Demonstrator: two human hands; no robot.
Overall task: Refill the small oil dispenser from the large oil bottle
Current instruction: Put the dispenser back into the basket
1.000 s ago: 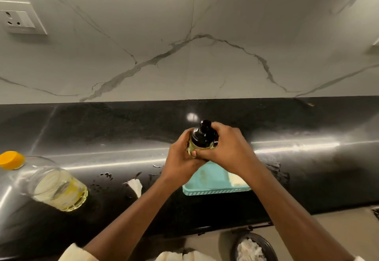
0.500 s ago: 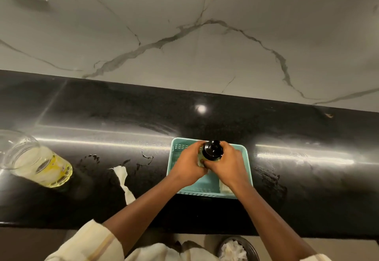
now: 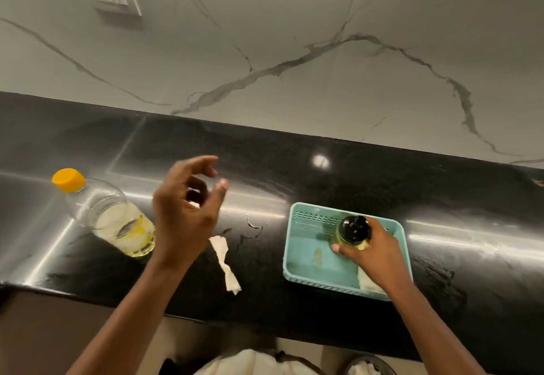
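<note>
Since half a second ago the left hand (image 3: 185, 212) has come off the dispenser (image 3: 353, 229) and swung leftward. It now hangs above the counter (image 3: 353, 174) between the bottle (image 3: 114, 221) and the tray (image 3: 306, 209), while the right hand (image 3: 375, 252) alone keeps the dispenser upright inside the tray, toward its right side. Trouble from here would likely start with grease: dark smears (image 3: 253, 226) lie on the counter beside a twisted tissue (image 3: 225, 262), so the bottle could skid when grabbed, and oily fingers could slip on its yellow cap (image 3: 68, 179), which is on and probably has to come off one-handed. The bottle looks low on oil, pooled at its base, so it may need a steep tilt, and a sudden gush could overshoot the dispenser's narrow neck. The tray would catch some of that, not all. The dispenser's black top also appears to be in place, and pouring before it is off would send oil down the outside. Left fingers (image 3: 203, 161) are loosely curled and spread, thumb well apart from forefinger, holding and touching nothing; a pale spot shows through the gap, glare or scrap, impossible to tell. Right fingers (image 3: 343, 248) wrap the dispenser's body just under its top, closed firmly on it.
</note>
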